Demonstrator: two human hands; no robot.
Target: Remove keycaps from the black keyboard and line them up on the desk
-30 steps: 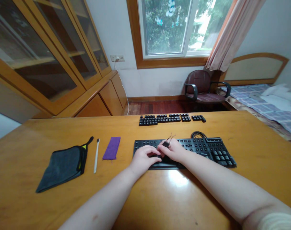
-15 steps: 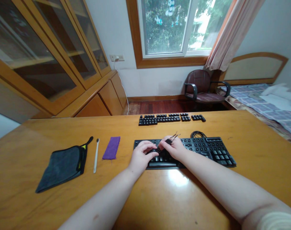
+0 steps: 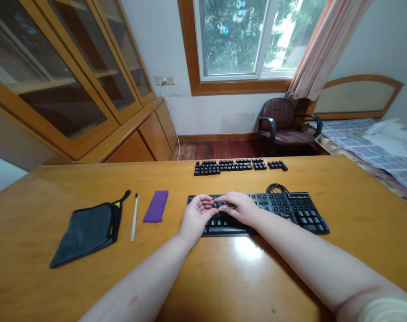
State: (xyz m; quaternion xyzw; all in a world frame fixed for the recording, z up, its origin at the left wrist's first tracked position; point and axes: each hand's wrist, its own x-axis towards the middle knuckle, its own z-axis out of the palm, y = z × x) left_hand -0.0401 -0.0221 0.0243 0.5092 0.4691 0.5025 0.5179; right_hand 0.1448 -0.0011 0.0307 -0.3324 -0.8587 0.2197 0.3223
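Note:
My left hand point(image 3: 197, 215) rests at the left part of a black keyboard point(image 3: 277, 203), its fingers curled and the thumb reaching toward my right fingertips. My right hand point(image 3: 240, 207) comes from the other side, index finger and thumb bent together. A small black keycap point(image 3: 216, 204) shows where the fingertips of both hands meet; which hand bears it is hard to make out. No keycap puller shows now; my right palm and what lies under it are hidden. The keyboard's number pad still has its keycaps, while many upper positions show bare switches.
Loose keycaps point(image 3: 237, 165) lie in rows along the desk's point(image 3: 123, 286) far edge. A coiled cable point(image 3: 277, 188) sits behind the keyboard. To the left are a purple cloth point(image 3: 156, 206), a white toothbrush point(image 3: 134, 219) and a folded dark grey cloth point(image 3: 86, 230).
The two-pronged wire keycap puller, which stuck up from my right hand, is out of sight. My right fingers have turned toward my left fingertips, and my left fingers have opened slightly.

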